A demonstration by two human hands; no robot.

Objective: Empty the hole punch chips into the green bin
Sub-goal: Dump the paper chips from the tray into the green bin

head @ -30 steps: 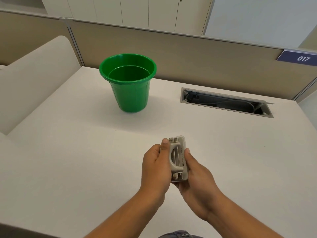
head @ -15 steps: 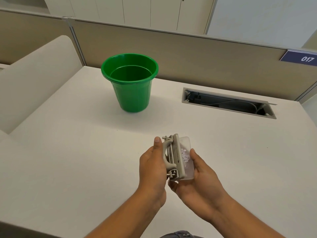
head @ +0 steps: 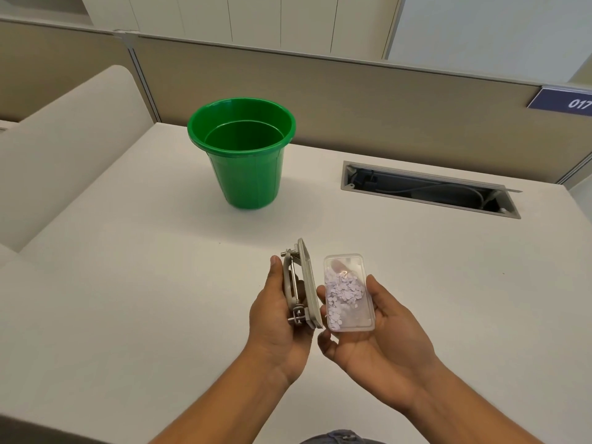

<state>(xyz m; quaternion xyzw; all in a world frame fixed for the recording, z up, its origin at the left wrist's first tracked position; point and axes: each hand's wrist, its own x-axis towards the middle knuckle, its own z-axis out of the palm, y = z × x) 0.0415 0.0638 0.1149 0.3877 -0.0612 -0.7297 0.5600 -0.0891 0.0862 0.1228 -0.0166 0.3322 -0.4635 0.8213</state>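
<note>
My left hand (head: 275, 325) grips the grey hole punch (head: 304, 286), held on edge with its base turned to the right. My right hand (head: 374, 334) holds the clear plastic chip tray (head: 349, 293), open side up, a small gap away from the punch. Several pale lilac paper chips (head: 344, 291) lie in the tray. The green bin (head: 243, 155) stands upright on the white desk (head: 128, 299), beyond my hands and to the left. Its inside looks bare.
An open cable slot (head: 429, 189) with wires is set into the desk at the back right. A beige partition (head: 384, 100) runs along the far edge, with a blue "017" sign (head: 567, 102). A rounded side panel (head: 61, 145) rises at the left.
The clear tray has come off the punch base. My right hand drew it to the right while my left hand kept the punch. The chips now show.
</note>
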